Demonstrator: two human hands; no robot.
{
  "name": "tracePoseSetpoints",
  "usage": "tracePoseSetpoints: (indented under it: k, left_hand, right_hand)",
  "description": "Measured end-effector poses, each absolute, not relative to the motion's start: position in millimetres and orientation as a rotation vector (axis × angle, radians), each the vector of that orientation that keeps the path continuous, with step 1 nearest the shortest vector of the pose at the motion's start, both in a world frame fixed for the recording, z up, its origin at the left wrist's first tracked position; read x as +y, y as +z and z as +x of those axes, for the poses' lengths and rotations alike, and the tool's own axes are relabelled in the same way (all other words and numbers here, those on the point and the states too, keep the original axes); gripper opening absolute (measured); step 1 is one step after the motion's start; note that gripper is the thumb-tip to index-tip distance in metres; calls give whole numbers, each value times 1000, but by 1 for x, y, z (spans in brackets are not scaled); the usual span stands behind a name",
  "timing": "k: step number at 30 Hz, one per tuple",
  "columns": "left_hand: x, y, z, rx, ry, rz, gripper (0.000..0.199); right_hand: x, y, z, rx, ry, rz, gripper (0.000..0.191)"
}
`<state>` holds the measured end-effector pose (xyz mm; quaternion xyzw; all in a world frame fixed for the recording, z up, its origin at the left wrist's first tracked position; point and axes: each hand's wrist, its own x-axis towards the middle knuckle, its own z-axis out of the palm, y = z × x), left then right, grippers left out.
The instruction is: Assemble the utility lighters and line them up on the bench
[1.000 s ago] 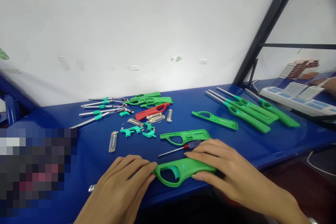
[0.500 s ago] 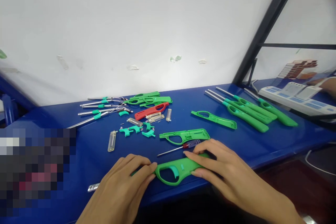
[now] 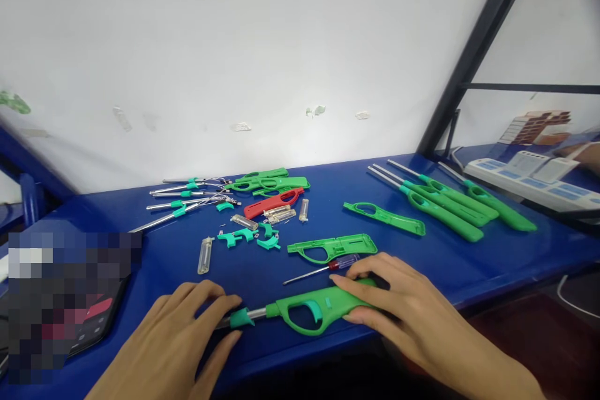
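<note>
A green gas lighter lies along the front edge of the blue table, its teal trigger showing in the handle loop. My right hand is closed around the rear of its handle, thumb and fingers on either side. At the front, a short stretch of bare metal tube separates the handle from a teal collar. My left hand has thumb and fingertips around the tube at this collar. Its fingers hide the tube farther left. Just behind the lighter lies a screwdriver with a red and clear handle.
Open green handle halves lie behind the screwdriver. Assembled lighters rest at right, near a white power strip. Metal tubes with wires, teal triggers, clear fuel tanks and a red handle half lie at back left.
My left hand has moved left, away from the lighter's handle. Bare tube and the teal collar now show in front of the handle. My right hand keeps its hold.
</note>
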<state>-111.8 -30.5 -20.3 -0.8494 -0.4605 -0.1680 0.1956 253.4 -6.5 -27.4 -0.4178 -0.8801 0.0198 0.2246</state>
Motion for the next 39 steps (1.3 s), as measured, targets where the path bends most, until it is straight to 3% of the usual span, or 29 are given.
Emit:
tracePoseSetpoints:
  k: [5, 10, 16, 25, 39]
  left_hand:
    - [-25, -16, -92, -1218, -483, -2560, 28]
    - [-26, -16, -66, -1214, -523, -2512, 38]
    - [-29, -24, -68, -1181, -580, -2436, 37]
    - [-29, -12, -64, -1090, -833, -2610, 44]
    - [-34, -16, -64, -1046, -728, -2472, 42]
  right_hand:
    - [-4, -32, 253, -2417, 97, -1150, 39]
    - [-5, -38, 257, -2402, 222, -1140, 33]
    - [-11, -36, 264, -2394, 192, -1089, 49]
    - [-16, -28, 257, -2373, 103, -944, 50]
    - [-14, -24, 256, -2313, 262, -1032, 41]
